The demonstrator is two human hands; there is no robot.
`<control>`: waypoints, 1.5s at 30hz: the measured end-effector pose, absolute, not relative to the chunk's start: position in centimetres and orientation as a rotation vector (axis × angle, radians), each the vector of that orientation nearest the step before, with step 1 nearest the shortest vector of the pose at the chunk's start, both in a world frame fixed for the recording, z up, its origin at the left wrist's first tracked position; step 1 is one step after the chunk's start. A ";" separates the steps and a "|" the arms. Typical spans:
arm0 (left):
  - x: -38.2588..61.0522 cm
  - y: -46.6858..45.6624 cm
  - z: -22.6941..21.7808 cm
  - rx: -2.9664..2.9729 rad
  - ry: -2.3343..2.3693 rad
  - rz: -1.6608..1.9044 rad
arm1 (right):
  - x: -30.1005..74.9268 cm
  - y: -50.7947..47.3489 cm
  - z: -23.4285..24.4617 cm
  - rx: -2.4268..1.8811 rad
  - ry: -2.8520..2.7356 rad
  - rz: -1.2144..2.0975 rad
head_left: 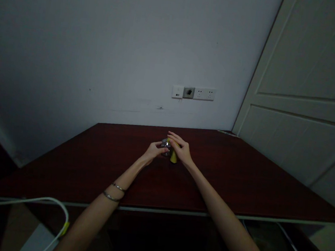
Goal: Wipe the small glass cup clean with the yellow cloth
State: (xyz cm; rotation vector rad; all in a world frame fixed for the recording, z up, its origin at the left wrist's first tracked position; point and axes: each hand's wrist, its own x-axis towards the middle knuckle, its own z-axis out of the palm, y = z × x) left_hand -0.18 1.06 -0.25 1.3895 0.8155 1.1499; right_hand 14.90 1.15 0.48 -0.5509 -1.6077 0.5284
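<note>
1 shiny container (164, 144) in left hand (153, 151), yellow piece (174, 157) in right hand (183, 151)

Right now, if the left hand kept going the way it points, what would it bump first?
Probably the small shiny thing that the left hand seems to pinch; the yellow thing and right hand lie just beyond. Dim light, so unsure.

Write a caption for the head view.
Head view: left hand and right hand meet at a small yellow object on a dark red table.
</note>
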 end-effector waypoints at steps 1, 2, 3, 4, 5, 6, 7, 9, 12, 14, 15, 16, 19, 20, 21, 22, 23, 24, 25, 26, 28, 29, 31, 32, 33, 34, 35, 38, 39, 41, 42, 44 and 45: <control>-0.2 1.0 -0.2 1.389 0.810 1.135 | 15.0 1.3 0.5 -0.566 -1.585 0.540; -0.3 1.0 -0.2 1.390 0.810 1.129 | 15.0 1.4 0.5 -0.580 -1.567 0.547; -0.3 1.0 -0.3 1.393 0.813 1.127 | 15.0 1.5 0.5 -0.589 -1.557 0.552; -0.3 1.1 -0.3 1.400 0.819 1.129 | 15.1 1.5 0.5 -0.590 -1.559 0.555; -0.3 1.1 -0.3 1.410 0.827 1.126 | 15.1 1.4 0.5 -0.585 -1.573 0.558; -0.3 1.2 -0.3 1.426 0.840 1.122 | 15.2 1.3 0.6 -0.575 -1.599 0.559; -0.3 1.2 -0.3 1.453 0.854 1.118 | 15.3 1.2 0.6 -0.562 -1.636 0.561; -0.2 1.5 -0.4 1.544 0.892 1.127 | 15.5 1.1 0.7 -0.543 -1.717 0.566; -0.1 1.8 -0.7 1.718 0.948 1.166 | 15.7 1.4 0.5 -0.584 -1.755 0.558; -0.1 1.9 -0.7 1.818 0.981 1.160 | 15.6 1.7 0.2 -0.653 -1.726 0.529; -0.1 1.9 -0.7 1.856 1.002 1.151 | 15.5 1.8 0.1 -0.684 -1.711 0.510; -0.1 1.9 -0.8 1.883 1.025 1.146 | 15.5 1.8 0.0 -0.707 -1.706 0.491; -0.2 2.2 -0.9 1.918 1.071 1.151 | 15.4 1.6 0.0 -0.696 -1.786 0.437; -0.3 2.3 -0.9 1.924 1.085 1.157 | 15.4 1.4 0.1 -0.673 -1.838 0.415; -0.3 2.5 -1.0 1.930 1.102 1.170 | 15.4 1.2 0.2 -0.648 -1.890 0.391; -0.4 2.6 -1.1 1.936 1.122 1.185 | 15.5 1.0 0.3 -0.625 -1.931 0.369; -0.4 2.7 -1.2 1.942 1.142 1.201 | 15.5 0.8 0.3 -0.607 -1.957 0.354; -0.4 2.8 -1.2 1.948 1.155 1.213 | 15.5 0.7 0.4 -0.595 -1.962 0.347; -0.3 2.7 -1.2 1.956 1.153 1.215 | 15.6 0.6 0.5 -0.590 -1.950 0.353; -0.3 2.6 -1.1 1.963 1.134 1.207 | 15.6 0.6 0.5 -0.589 -1.924 0.371; -0.1 2.1 -0.8 1.956 1.059 1.177 | 15.6 0.8 0.6 -0.590 -1.837 0.442; 0.0 1.9 -0.6 1.928 1.012 1.163 | 15.6 1.0 0.6 -0.593 -1.781 0.492; 0.1 1.3 -0.2 1.820 0.922 1.142 | 15.7 1.5 0.6 -0.621 -1.639 0.610; 0.1 1.1 -0.1 1.754 0.887 1.130 | 15.8 1.8 0.6 -0.643 -1.559 0.674; 0.1 1.0 0.0 1.690 0.862 1.120 | 15.9 2.0 0.6 -0.666 -1.476 0.736; 0.1 0.9 0.1 1.627 0.839 1.108 | 16.0 2.2 0.7 -0.684 -1.393 0.791; 0.0 0.8 0.1 1.570 0.814 1.094 | 16.0 2.4 0.7 -0.691 -1.316 0.843; -0.3 1.0 0.0 1.418 0.723 1.066 | 16.1 2.8 0.7 -0.666 -1.143 0.969; -0.3 1.2 -0.1 1.378 0.695 1.065 | 16.1 2.9 0.7 -0.662 -1.107 0.998; -0.5 1.5 -0.2 1.314 0.669 1.070 | 16.0 3.0 0.6 -0.671 -1.085 1.022; -0.5 1.6 -0.3 1.283 0.664 1.075 | 16.0 3.1 0.5 -0.680 -1.093 1.016; -0.5 1.7 -0.2 1.218 0.651 1.075 | 16.0 3.1 0.5 -0.696 -1.121 0.982; -0.6 1.8 -0.1 1.183 0.645 1.070 | 16.0 3.1 0.5 -0.700 -1.132 0.961</control>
